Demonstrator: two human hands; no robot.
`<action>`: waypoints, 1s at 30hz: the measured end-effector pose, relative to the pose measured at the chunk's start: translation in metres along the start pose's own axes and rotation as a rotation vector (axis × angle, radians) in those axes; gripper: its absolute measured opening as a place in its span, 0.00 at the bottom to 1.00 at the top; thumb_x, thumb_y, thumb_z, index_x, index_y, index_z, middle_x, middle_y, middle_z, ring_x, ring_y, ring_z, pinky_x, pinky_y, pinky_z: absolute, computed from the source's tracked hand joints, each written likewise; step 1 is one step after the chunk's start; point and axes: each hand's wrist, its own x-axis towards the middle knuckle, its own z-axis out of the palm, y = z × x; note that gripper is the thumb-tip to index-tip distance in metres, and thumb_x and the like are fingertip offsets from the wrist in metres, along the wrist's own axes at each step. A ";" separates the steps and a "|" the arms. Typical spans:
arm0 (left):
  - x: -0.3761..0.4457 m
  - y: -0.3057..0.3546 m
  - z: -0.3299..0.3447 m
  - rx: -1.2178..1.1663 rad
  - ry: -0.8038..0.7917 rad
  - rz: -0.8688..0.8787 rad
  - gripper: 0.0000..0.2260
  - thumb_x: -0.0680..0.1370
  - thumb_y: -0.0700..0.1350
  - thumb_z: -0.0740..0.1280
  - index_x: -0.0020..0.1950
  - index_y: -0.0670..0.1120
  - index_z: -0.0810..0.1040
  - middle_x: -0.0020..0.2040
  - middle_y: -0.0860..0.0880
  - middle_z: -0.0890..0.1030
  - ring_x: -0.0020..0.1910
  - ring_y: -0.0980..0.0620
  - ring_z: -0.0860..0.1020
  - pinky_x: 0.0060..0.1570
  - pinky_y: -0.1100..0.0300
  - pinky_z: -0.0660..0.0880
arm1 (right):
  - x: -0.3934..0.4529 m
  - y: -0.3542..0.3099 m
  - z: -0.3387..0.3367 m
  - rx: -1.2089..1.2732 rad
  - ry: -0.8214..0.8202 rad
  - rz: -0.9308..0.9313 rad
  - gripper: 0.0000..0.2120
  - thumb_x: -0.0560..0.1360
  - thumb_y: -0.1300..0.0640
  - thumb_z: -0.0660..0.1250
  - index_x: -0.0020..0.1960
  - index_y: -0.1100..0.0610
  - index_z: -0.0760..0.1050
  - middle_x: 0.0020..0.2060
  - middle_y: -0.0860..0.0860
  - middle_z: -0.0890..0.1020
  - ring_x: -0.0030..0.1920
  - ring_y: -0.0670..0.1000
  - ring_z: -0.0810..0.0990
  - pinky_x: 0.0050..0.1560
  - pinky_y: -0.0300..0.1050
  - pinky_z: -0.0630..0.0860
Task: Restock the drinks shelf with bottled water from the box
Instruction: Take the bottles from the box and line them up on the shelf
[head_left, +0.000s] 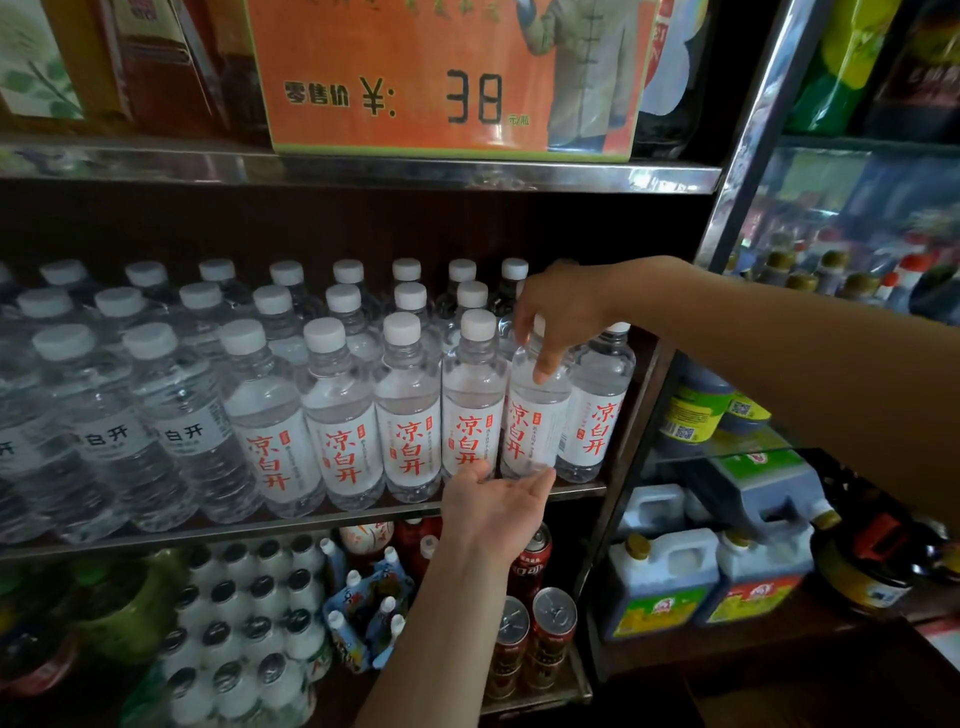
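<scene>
Clear water bottles with white caps and red-lettered labels stand in rows on the middle shelf (311, 525). My right hand (558, 317) grips the neck and cap of one front-row water bottle (532, 415), second from the right end, its thumb on the bottle's shoulder. My left hand (496, 501) lies palm up at the shelf's front edge, fingertips touching the base of that bottle and its left neighbour (470, 410). The last bottle (597, 405) stands upright at the row's right end. No box is in view.
An orange price sign (447, 78) stands on the shelf above. Below are dark-capped bottles (244, 623), drink pouches (369, 613) and red cans (540, 639). The neighbouring rack on the right holds white oil jugs (665, 577) and sauce bottles.
</scene>
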 end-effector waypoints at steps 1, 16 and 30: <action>0.002 -0.001 0.000 0.000 0.003 -0.002 0.24 0.81 0.46 0.52 0.71 0.30 0.59 0.69 0.29 0.66 0.73 0.36 0.62 0.74 0.47 0.58 | -0.001 0.001 0.000 -0.004 0.003 -0.015 0.27 0.63 0.45 0.78 0.60 0.50 0.78 0.59 0.48 0.77 0.59 0.51 0.75 0.58 0.44 0.73; 0.005 -0.004 -0.007 -0.043 0.079 -0.026 0.27 0.82 0.46 0.53 0.74 0.30 0.52 0.74 0.30 0.57 0.75 0.37 0.55 0.75 0.46 0.53 | -0.008 0.006 -0.006 -0.025 0.018 0.022 0.39 0.64 0.36 0.74 0.68 0.53 0.69 0.64 0.51 0.74 0.61 0.54 0.74 0.62 0.50 0.73; 0.005 -0.003 -0.001 -0.032 0.036 -0.017 0.25 0.82 0.46 0.52 0.71 0.28 0.57 0.71 0.30 0.62 0.74 0.37 0.59 0.74 0.46 0.57 | -0.019 0.008 -0.012 0.078 0.053 0.044 0.38 0.63 0.44 0.78 0.69 0.53 0.69 0.62 0.50 0.75 0.58 0.52 0.74 0.57 0.43 0.71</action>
